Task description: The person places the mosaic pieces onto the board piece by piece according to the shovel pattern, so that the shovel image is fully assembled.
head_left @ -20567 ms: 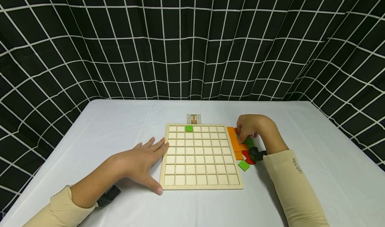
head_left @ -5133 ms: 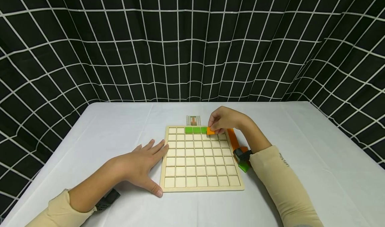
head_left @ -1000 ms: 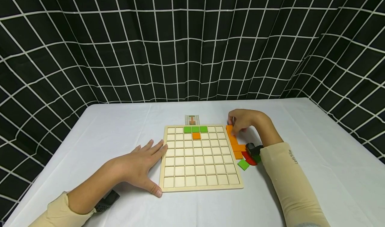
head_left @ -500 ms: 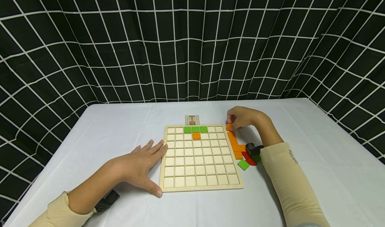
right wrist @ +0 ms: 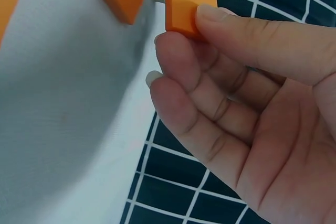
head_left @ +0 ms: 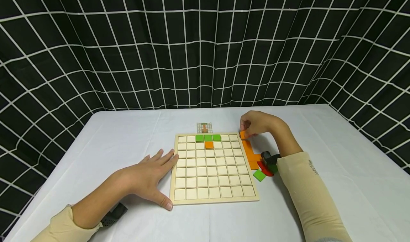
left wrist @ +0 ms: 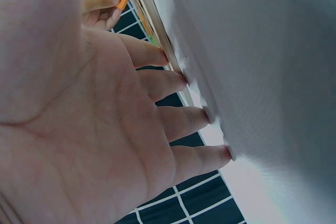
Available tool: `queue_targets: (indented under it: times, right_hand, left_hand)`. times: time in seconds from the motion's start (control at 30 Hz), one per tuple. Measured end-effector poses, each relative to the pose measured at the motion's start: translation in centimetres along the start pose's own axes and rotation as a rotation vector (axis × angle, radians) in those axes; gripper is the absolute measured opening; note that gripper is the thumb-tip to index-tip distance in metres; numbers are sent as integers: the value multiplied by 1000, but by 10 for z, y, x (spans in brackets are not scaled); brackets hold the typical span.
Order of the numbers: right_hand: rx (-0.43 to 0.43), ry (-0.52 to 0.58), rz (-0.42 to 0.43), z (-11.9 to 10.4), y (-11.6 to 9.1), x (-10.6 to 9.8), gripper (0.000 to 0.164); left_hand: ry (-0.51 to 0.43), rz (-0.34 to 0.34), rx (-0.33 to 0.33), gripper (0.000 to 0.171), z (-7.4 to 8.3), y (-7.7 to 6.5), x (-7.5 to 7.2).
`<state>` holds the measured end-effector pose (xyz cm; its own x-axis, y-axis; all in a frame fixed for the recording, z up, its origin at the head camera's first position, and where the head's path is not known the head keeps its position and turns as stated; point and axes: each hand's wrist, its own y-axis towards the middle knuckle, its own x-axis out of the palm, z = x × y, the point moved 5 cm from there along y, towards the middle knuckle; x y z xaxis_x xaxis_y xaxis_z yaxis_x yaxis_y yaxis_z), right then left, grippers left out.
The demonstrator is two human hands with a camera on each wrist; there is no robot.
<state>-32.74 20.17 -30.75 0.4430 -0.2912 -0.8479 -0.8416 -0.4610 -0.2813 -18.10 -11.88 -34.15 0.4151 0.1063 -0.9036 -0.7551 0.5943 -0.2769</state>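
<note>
Right hand (head_left: 256, 123) has an orange tile (right wrist: 186, 6) pinched between thumb and fingers, right around the board's far right corner; the wrist cam shows the other fingers loosely bent underneath. Left hand (head_left: 148, 176) is flat-ish on the bench (head_left: 141, 128) with its fingers spread, index and thumb up against the left edge of the board (head_left: 211, 181).

On the board, three green tiles (head_left: 208, 138) sit side by side in the far row, columns three to five, with one orange square (head_left: 209, 145) just under the middle one. Spare orange pieces (head_left: 254, 157) lie along the right edge, then a red piece (head_left: 265, 169) and a loose green square (head_left: 259, 175) turned at an angle, partly crowded by the black wrist cam (head_left: 269, 159). A little pattern card (head_left: 204, 127) lies just past the far edge. Black gridded curtain (head_left: 205, 50) behind it all.
</note>
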Motion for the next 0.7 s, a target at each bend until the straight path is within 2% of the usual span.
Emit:
queue_targets:
  times: [0.33, 0.7]
  right_hand:
    - [-27, 11, 21, -12, -3, -1, 8]
    - [-32, 73, -11, -19, -1, 5, 8]
  left_hand:
    - [11, 0, -12, 137, -1, 1, 0]
    - [2, 2, -4, 138, -1, 1, 1]
